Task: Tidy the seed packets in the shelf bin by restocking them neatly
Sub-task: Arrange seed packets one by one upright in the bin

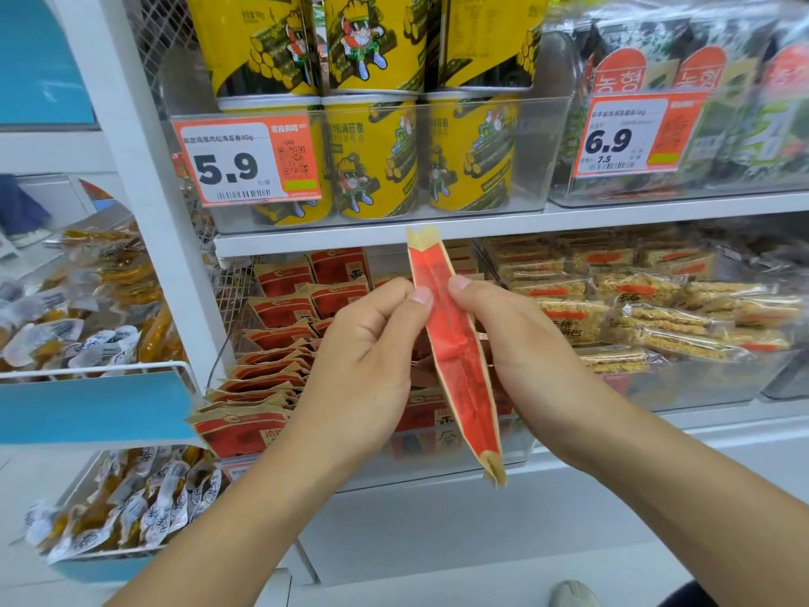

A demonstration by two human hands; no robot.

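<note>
A red and tan seed packet (455, 343) stands edge-on between my hands in front of the shelf. My left hand (363, 343) pinches its left side with thumb and fingers. My right hand (512, 339) holds its right side, thumb on the front. Behind and below them a clear shelf bin (521, 449) holds several matching red packets (271, 378), some standing in a row, some leaning loosely. Much of the bin is hidden by my hands.
The upper shelf carries yellow seaweed-roll canisters (372, 155) and seaweed packs (744, 111) in clear bins with price tags. Rice-cracker packs (648, 317) fill the bin to the right. A side rack on the left holds yellow snack pouches (100, 300).
</note>
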